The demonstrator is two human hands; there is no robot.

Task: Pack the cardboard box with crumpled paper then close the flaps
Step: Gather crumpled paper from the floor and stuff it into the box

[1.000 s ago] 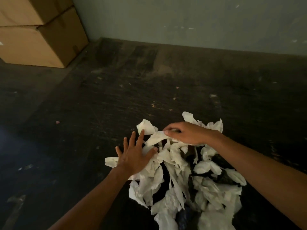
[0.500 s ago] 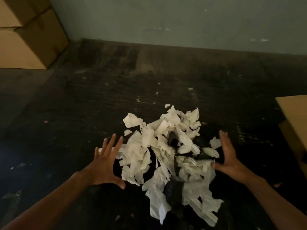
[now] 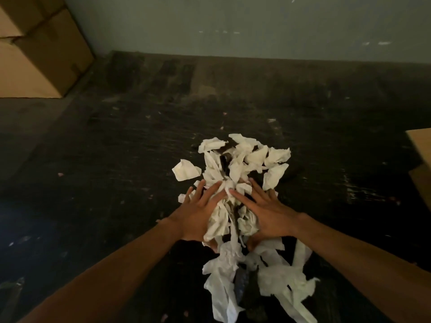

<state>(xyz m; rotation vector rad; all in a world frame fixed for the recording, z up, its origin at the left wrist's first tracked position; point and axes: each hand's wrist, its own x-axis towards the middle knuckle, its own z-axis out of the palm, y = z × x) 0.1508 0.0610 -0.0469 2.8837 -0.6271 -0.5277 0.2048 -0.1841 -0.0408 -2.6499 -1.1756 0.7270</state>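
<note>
— Both hands on the paper pile [image 3: 235,173]?
— Yes. Left hand [image 3: 198,213] presses its left flank, right hand [image 3: 265,212] the right flank, fingers spread and flat, neither curled shut around a piece.
— Where does the pile lie?
— On the dark floor [image 3: 105,173], stretching from beyond the fingertips back toward the person.
— And the cardboard box [image 3: 421,157]?
— Only an edge shows, well right of the pile. Stacked cartons [image 3: 35,50] stand far left of it, against the wall [image 3: 233,22].

Stacked brown boxes [image 3: 35,50] sit on dark floor [image 3: 116,148].
</note>
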